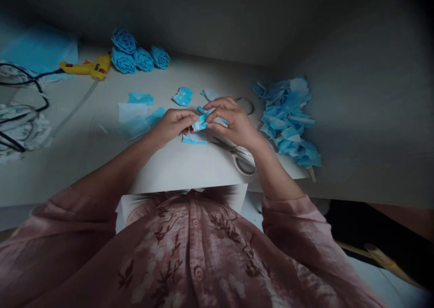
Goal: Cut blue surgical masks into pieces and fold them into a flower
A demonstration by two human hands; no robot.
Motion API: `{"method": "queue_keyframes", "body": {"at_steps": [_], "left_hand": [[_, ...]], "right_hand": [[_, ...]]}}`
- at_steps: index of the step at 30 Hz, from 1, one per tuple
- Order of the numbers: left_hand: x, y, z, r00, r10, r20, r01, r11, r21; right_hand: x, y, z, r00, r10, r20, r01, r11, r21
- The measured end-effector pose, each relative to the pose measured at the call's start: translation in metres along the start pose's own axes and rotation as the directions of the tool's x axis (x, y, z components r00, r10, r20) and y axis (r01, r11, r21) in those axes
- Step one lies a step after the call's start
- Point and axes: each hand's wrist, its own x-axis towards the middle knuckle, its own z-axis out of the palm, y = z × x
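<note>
Between my two hands is a small piece of blue, fabric-like material (200, 123), partly folded and showing some white. My left hand (176, 122) pinches its left edge between thumb and fingers. On its other side, the curled fingers and thumb of my right hand (228, 120) grip it too. A crumpled blue piece (183, 96) lies just beyond my hands. Below them is a white piece with a blue edge (194, 139). Scissors with white handles (243, 163) rest under my right wrist, and a dark ring-shaped handle (244, 105) shows behind that hand.
Flat blue and white pieces (135, 118) lie left of my hands. Several rolled blue fabric roses (124, 60) sit at the back beside a yellow glue gun (98, 67). A black cord (37, 80) crosses white scraps (32, 129) at far left. Blue scraps (288, 118) are heaped right.
</note>
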Motion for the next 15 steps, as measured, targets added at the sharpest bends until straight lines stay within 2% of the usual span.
{"method": "queue_keyframes", "body": {"at_steps": [4,7,11,13,15], "left_hand": [[-0.001,0.002,0.0,1.0,-0.02,0.01,0.02,1.0,-0.017],[0.001,-0.001,-0.002,0.999,-0.021,-0.042,0.021,1.0,-0.01],[0.003,-0.004,-0.004,0.996,-0.021,-0.092,0.019,1.0,-0.021],[0.003,-0.004,-0.004,0.995,-0.019,-0.101,0.016,0.999,-0.028],[0.003,-0.004,-0.003,0.996,-0.011,-0.094,0.008,0.999,-0.033]], "right_hand": [[0.001,-0.003,0.001,0.998,0.054,-0.021,-0.053,0.997,0.053],[-0.001,-0.006,0.001,0.995,0.099,-0.029,-0.093,0.982,0.161],[-0.007,-0.012,0.003,0.962,0.189,-0.196,-0.137,0.958,0.252],[-0.009,-0.013,0.007,0.953,0.143,-0.268,-0.092,0.977,0.194],[-0.009,-0.011,0.013,0.962,0.059,-0.267,-0.031,0.994,0.106]]}}
